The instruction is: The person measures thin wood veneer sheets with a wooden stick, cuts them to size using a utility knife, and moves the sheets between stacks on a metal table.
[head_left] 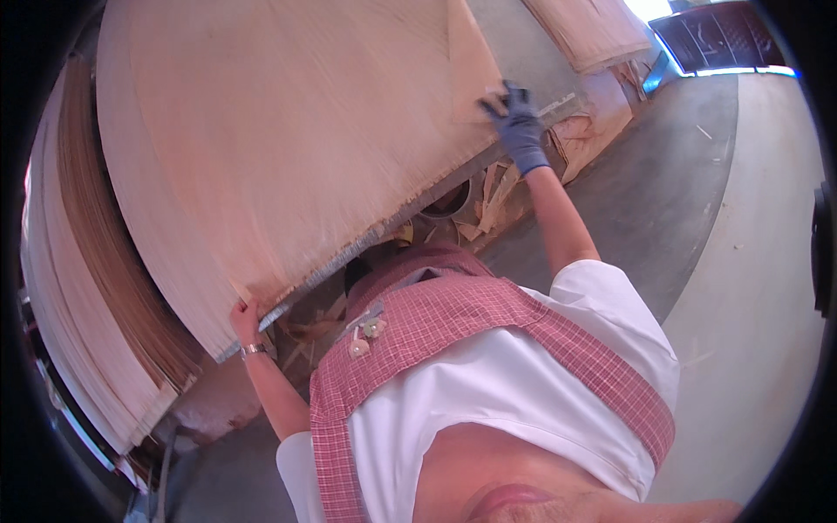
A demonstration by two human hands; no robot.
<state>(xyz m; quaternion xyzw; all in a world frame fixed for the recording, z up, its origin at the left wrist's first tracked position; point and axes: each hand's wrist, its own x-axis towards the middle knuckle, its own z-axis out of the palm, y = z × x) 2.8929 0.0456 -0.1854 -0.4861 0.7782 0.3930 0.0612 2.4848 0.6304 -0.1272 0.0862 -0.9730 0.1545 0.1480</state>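
Sheet: a wide, pale wood veneer sheet (279,131) fills the upper left of the frame, on top of a stack.
Handling: probably light, thin and floppy, with a frayed, brittle edge.
Left hand (245,318): bare, fingers curled, pinching the lower corner.
Right hand (516,122): in a blue glove, fingers spread, pressing on the far corner.
Hold: best at both corners, well apart.

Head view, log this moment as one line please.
left hand: bare, grips near edge of large pale wood veneer sheet | right hand: blue glove, pressed on far edge | grey concrete floor alongside
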